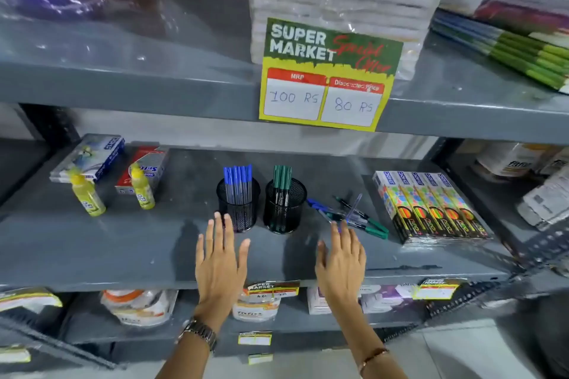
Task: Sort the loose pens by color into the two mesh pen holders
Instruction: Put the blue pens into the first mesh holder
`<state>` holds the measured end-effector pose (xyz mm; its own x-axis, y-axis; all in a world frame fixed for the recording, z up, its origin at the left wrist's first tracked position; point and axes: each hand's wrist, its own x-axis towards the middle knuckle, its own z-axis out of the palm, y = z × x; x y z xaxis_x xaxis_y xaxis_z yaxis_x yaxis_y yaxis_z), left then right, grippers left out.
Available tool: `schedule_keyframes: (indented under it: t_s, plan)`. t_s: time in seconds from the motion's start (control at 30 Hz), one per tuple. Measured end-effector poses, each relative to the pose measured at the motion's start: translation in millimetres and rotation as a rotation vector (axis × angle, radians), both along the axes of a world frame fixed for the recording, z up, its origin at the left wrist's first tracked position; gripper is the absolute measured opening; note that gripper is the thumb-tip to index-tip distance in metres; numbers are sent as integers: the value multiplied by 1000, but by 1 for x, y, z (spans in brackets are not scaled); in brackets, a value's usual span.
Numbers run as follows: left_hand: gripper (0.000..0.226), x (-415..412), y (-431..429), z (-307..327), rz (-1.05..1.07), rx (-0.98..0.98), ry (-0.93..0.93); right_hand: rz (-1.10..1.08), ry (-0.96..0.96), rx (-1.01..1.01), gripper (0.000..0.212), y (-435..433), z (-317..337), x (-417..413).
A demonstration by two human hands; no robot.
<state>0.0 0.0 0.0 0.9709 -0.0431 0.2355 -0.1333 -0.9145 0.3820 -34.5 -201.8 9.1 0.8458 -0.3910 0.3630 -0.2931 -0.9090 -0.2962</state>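
Both hands reach over the front edge of the grey shelf (123, 249), palms down, fingers spread, holding nothing. The left hand (220, 258) wears a metal watch (200, 332); the right hand (340, 264) has a thin bracelet (372, 358) at the wrist. Just past the left fingertips stands a black mesh holder (237, 206) filled with blue pens (237, 178). Beside it, between the two hands and beyond them, a second mesh holder (284, 206) has green pens (282, 177). Just ahead of the right fingertips lie the loose pens (348, 214), blue and green mixed. Farther right sit crayon boxes (431, 206); far left, two yellow glue bottles (87, 194).
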Motion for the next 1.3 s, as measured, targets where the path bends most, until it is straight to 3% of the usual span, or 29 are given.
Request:
schedule_keyframes:
  t_s: [0.17,0.37,0.57,0.73,0.97,1.13,1.2,1.3]
  plan:
    - [82,19,4,-25,119,10,92,-204,82,106,44,-27,-21,7]
    - [85,22,4,-31,116,103,117,-209,45,86,26,-20,-25,3]
    - [94,20,4,-29,113,123,175,-72,-64,116,23,7,-14,-10]
    - [90,20,4,-26,99,134,170,95,-339,392,19,30,31,-6]
    - [86,18,5,-22,92,163,185,286,-589,605,21,53,121,59]
    - [79,18,6,-26,89,74,152,368,-656,710,8,76,167,102]
    - [78,18,6,-24,89,50,148,391,-653,743,11,85,166,114]
    - [77,18,5,-20,87,52,155,458,-483,725,11,96,140,127]
